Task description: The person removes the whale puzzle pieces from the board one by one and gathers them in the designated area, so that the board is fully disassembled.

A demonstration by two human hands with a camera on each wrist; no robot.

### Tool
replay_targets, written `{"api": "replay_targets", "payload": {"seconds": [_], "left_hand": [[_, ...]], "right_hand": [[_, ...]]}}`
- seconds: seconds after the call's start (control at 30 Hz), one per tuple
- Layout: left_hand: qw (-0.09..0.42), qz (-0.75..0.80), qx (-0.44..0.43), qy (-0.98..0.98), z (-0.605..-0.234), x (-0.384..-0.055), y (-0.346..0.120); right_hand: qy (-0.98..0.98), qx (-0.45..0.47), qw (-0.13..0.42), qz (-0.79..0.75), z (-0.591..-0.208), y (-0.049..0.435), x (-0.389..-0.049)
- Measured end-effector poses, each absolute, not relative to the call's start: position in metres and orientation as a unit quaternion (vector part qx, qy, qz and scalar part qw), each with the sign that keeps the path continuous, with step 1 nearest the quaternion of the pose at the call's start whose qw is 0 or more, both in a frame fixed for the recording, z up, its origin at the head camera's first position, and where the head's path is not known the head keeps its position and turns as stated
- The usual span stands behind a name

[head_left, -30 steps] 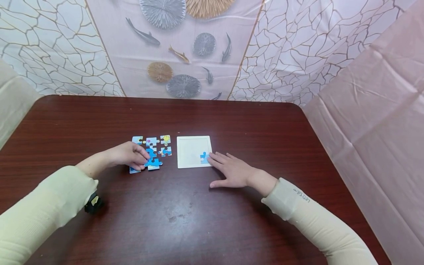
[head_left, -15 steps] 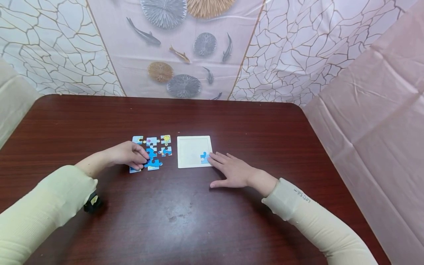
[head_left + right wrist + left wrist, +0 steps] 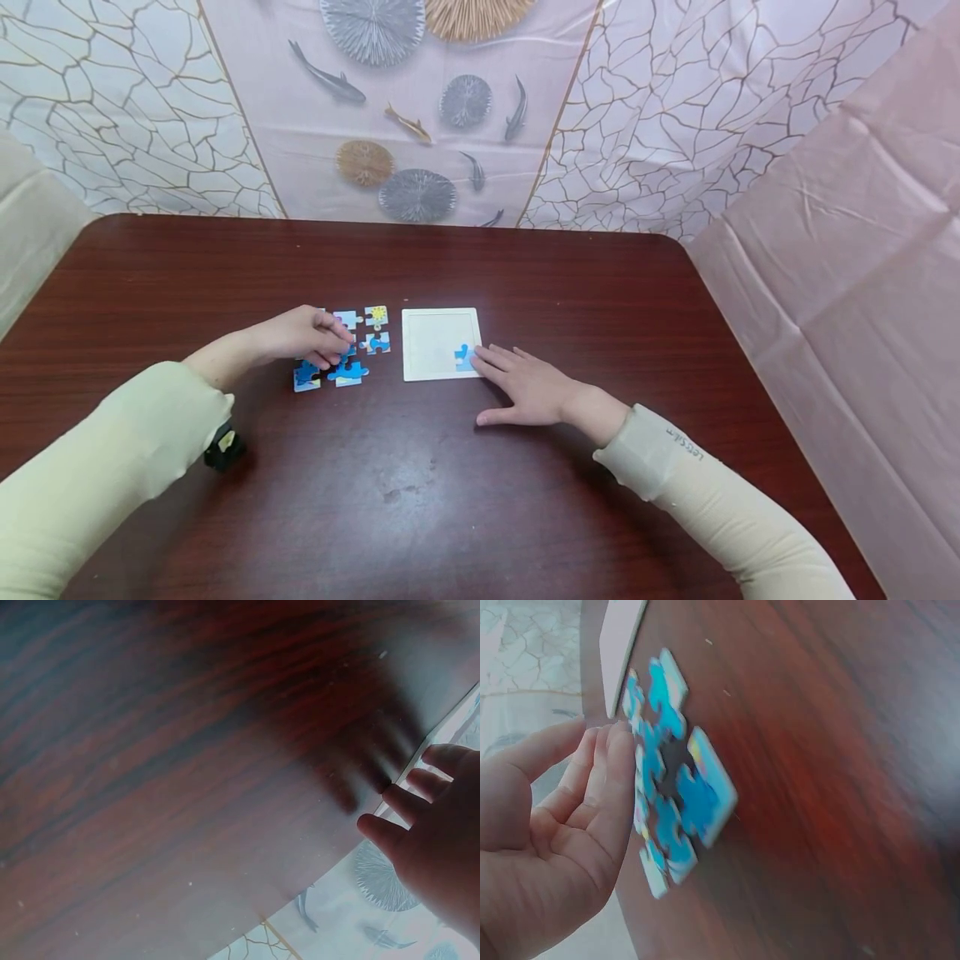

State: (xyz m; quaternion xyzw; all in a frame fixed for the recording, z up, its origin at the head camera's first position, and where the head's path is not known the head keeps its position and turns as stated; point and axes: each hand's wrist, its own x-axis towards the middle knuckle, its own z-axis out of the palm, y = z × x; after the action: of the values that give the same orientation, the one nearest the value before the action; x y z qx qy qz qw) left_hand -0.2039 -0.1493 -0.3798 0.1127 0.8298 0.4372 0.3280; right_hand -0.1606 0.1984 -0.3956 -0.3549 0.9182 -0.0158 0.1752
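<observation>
In the head view, my left hand [image 3: 296,335] hovers over several blue jigsaw pieces [image 3: 348,372], fingers loosely bent. The left wrist view shows nothing between its thumb and fingers, with the pieces [image 3: 671,825] just past the fingertips. A yellow sun marks one piece [image 3: 377,315] at the back right of the group; the hand hides some at the back left. My right hand [image 3: 528,387] lies spread, its fingertips at the right edge of a white puzzle tray [image 3: 440,312]. Inside the tray's lower right corner is one blue piece [image 3: 462,358], partly covered by a fingertip.
Everything lies on a dark red-brown wooden table [image 3: 450,500]. Patterned cloth [image 3: 416,125] hangs behind its back edge, and a plain pinkish cloth [image 3: 847,275] hangs along the right side.
My left hand has shifted right and away from me, uncovering the front left jigsaw piece and covering the back left one. The right hand and the tray stay put.
</observation>
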Motion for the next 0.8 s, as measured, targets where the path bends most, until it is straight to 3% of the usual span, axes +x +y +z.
{"api": "replay_targets", "payload": {"seconds": [0.8], "left_hand": [[0.338, 0.476, 0.113, 0.804, -0.386, -0.21, -0.041]], "right_hand": [[0.924, -0.349, 0.155, -0.003, -0.397, 0.2, -0.165]]}}
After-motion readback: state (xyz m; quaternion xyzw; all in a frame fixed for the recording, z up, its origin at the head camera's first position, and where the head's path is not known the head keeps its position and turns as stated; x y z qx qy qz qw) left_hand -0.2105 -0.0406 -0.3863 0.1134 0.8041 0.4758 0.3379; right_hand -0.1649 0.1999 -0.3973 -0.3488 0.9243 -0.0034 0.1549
